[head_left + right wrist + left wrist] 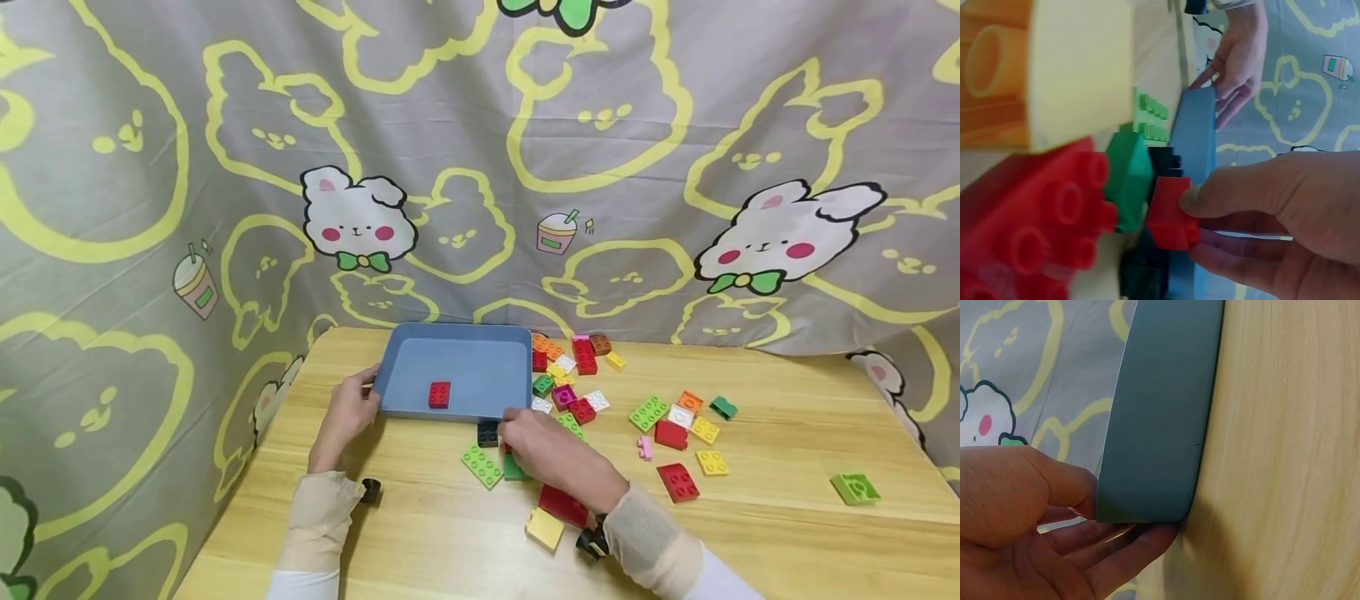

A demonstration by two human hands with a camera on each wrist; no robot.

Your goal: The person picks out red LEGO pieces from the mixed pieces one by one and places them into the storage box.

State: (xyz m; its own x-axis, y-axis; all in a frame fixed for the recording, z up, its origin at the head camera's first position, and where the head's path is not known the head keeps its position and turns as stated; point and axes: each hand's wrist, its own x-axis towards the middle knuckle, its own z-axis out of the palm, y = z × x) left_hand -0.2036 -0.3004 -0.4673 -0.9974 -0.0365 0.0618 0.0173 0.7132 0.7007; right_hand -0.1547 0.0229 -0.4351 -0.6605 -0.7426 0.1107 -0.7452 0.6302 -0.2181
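Note:
A blue tray [468, 358] lies at the back left of the table, with one red brick [439, 394] inside near its front wall. My left hand [349, 410] holds the tray's left end; in the left wrist view the thumb is at the rim and the fingers [1135, 556] are against the end wall. By the tray's front right corner, my right hand [543, 446] pinches another red brick [1169, 212] between thumb and fingers, just outside the wall. Near that hand lie a black brick [487, 433], a lime-green brick [482, 467] and a darker green brick [1129, 181].
A pile of mixed bricks [564, 397] lies along the tray's right side. More bricks, including a red one [678, 482], spread farther right. A pale yellow block [544, 530] and a large red block [562, 505] sit near my right wrist. A patterned curtain [465, 208] hangs behind.

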